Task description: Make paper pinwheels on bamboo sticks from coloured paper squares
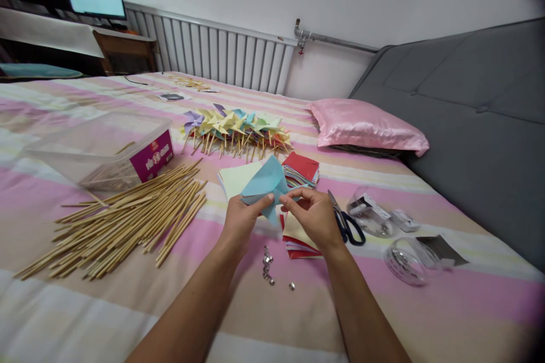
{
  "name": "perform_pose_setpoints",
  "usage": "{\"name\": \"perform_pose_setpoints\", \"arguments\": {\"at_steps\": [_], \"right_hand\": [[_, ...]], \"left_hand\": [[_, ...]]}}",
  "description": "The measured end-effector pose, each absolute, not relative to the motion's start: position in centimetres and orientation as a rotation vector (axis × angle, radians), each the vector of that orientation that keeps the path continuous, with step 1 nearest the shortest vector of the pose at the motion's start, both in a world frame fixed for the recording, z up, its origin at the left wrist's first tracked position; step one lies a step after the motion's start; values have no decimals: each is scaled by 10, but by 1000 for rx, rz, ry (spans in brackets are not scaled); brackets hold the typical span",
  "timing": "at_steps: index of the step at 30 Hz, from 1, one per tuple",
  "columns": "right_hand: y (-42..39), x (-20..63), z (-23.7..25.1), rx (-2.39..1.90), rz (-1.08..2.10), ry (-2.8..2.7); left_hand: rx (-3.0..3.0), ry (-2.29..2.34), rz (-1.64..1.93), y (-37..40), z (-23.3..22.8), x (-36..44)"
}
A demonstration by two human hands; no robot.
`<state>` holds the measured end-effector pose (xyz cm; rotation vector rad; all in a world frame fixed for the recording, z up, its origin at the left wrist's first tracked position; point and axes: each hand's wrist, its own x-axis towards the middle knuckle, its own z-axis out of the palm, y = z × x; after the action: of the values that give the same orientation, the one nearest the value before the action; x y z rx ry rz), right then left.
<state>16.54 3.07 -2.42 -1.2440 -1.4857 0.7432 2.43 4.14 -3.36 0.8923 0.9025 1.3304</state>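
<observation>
i hold a folded light-blue paper sheet (266, 184) up over the bed (426, 306), both my hands on it. my left hand (239, 221) has its fingers (266, 199) pinched shut on the sheet's lower left edge, thumb on top. my right hand (313, 216) pinches the right side of the same sheet, fingers closed on a corner near the middle (the exact fold there is hidden behind my fingertips). just behind the blue sheet lies a pale yellow sheet (236, 178), and under my right hand sits a stack of coloured paper squares (298, 238), red at the bottom. another stack of squares (301, 169) rests a little further back. black-handled scissors (346, 221) lie just to the right of my right hand. between my forearms a few small metal pins (268, 266) are scattered on the striped cover. to the left is a big heap of wooden sticks (123, 218), with a clear plastic box (106, 150) behind it. a row of finished pinwheels (236, 127) lies further up the bed, and a pink pillow (366, 125) sits by the grey headboard (468, 108).
</observation>
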Motion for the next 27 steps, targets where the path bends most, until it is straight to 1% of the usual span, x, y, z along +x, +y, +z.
{"name": "perform_pose_setpoints", "arguments": {"at_steps": [15,27], "right_hand": [[32,166,-25,-1296,675,-1476],[30,164,-25,-1312,631,-1516]], "left_hand": [[984,1037,1338,42,-37,26],[917,975,1302,39,-31,27]]}}
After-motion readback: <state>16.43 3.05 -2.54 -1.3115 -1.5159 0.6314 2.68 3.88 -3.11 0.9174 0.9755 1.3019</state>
